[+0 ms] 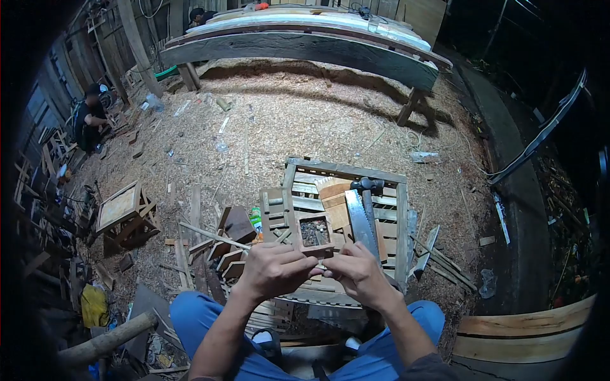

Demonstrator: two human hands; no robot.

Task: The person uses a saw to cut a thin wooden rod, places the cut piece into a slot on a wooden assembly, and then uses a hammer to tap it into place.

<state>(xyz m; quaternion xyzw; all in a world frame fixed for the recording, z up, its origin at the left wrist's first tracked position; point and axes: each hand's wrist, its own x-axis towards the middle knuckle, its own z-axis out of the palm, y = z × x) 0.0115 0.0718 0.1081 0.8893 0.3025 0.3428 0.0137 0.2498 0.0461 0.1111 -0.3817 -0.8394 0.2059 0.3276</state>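
Note:
My left hand [274, 268] and my right hand [357, 273] meet in front of me, fingertips pinched close together. Whatever small thing they pinch is too small and too covered to name. Just beyond the fingers, a small wooden box [331, 230] holds what look like nails or other little bits. A handsaw [359, 216] lies to its right, its blade running toward my right hand. Beside the saw is a hammer [366, 185] with a dark head. All of these rest on a slatted wooden platform [401, 222], along with a light wooden board [335, 198].
Wood offcuts [237, 225] are piled at the left, near a small wooden stool [119, 206]. A long timber bench [305, 49] spans the back. Another person [89, 120] crouches at far left. Shavings [279, 108] cover the ground; planks [521, 336] lie at lower right.

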